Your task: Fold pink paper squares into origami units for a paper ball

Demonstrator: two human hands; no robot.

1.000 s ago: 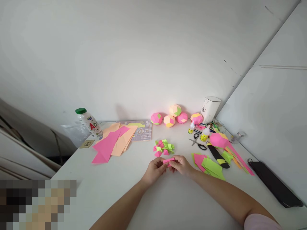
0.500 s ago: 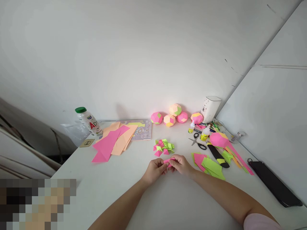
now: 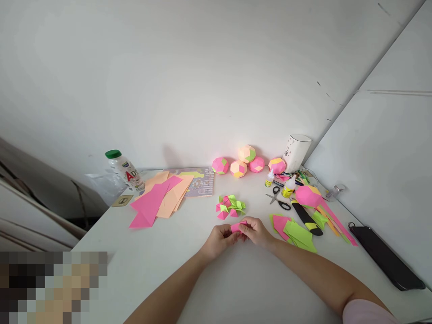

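Note:
Between my two hands is a small folded piece of pink paper [image 3: 236, 227]. My left hand [image 3: 218, 239] is closed on its left end, fingers curled beneath. My right hand [image 3: 254, 231] pinches the right end, with the thumb lying across the front. Just beyond my hands lies a small heap of folded pink and green paper pieces [image 3: 230, 207]. To the right of my right hand, flat green paper pieces [image 3: 300, 235] overlap a pink paper piece [image 3: 281, 225].
Faceted paper balls [image 3: 238, 168] sit along the wall. At right are scissors [image 3: 283, 205], glue bottles [image 3: 288, 188], a box cutter [image 3: 306, 219] and a black case [image 3: 384, 256]. Pink and peach sheets [image 3: 151, 202], a notebook [image 3: 204, 184] and a green-capped bottle [image 3: 124, 171] stand left.
The pink paper has turned slightly and more of its flat face shows. My left thumb has shifted down off its front. Both hands stay in nearly the same place.

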